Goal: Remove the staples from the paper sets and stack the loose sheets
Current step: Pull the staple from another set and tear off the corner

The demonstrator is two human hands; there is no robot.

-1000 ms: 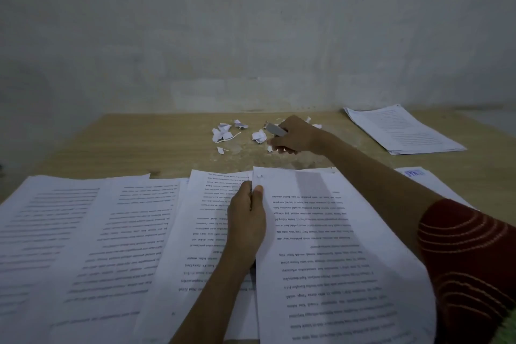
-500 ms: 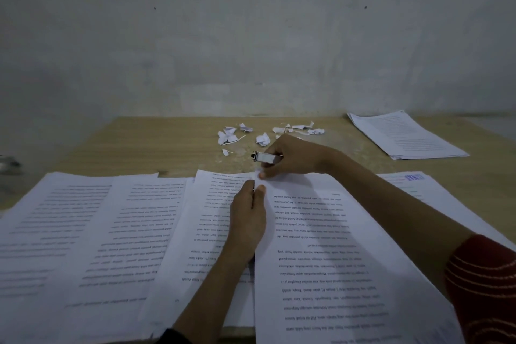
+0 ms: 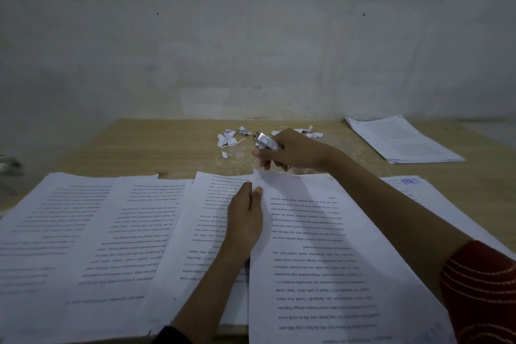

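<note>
Here we are over the table [image 3: 134, 145], pages spread across the near side. The left grip [image 3: 245, 215] lies on the seam between two pages, thumb and fingers pinched on the left edge of the paper set [image 3: 343, 248], close to its far left corner. That corner [image 3: 258, 176] is curled up off the table. The set itself lies flat in front of the person, on the right of centre, its print running upside down to the camera.

Now the right grip [image 3: 293, 152]: it hovers just beyond the set's far edge, above bare wood, fingers wrapped round a small silvery tool [image 3: 266, 143] whose end pokes out to the left. The lower fingertips [image 3: 261, 160] are blurred, so whether they touch the lifted corner I cannot tell. A red patterned sleeve [image 3: 480, 293] covers the upper arm at the lower right.

Torn paper scraps [image 3: 229, 139] lie scattered on the wood just past the right grip, near the wall [image 3: 251, 36]. At the far right sits a neat stack of sheets [image 3: 402, 139], well apart from the set. More printed pages [image 3: 83, 232] fan out to the left, overlapping one another, and one page [image 3: 192, 234] lies partly under the left wrist. A sheet with a blue mark [image 3: 410, 181] peeks out beyond the right forearm.
</note>
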